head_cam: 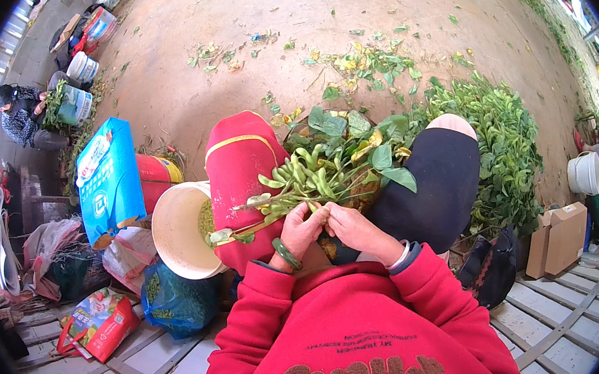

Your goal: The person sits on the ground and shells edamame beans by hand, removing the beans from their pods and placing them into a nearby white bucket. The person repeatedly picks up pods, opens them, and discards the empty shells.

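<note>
Across my lap lies a soybean plant [320, 176] with plump green pods and a few leaves, its cut stems pointing left over my red-covered knee. My left hand [304, 233], with a green bangle at the wrist, pinches a green soybean pod [312, 206] near the stems. My right hand [352, 226] meets it there, thumb and fingertips closed at the same spot. Whether the pod is still joined to its stem is hidden by the fingers. Beside my left knee a white bucket [181, 232] leans open towards me, with green pods inside.
A heap of soybean plants [503, 149] lies by my right knee. A blue bag [110, 179] stands by a red bucket [158, 174] at left. Behind them sits a person [24, 117] holding plants. Cardboard boxes [556, 236] stand at right; leaves litter the floor [194, 23].
</note>
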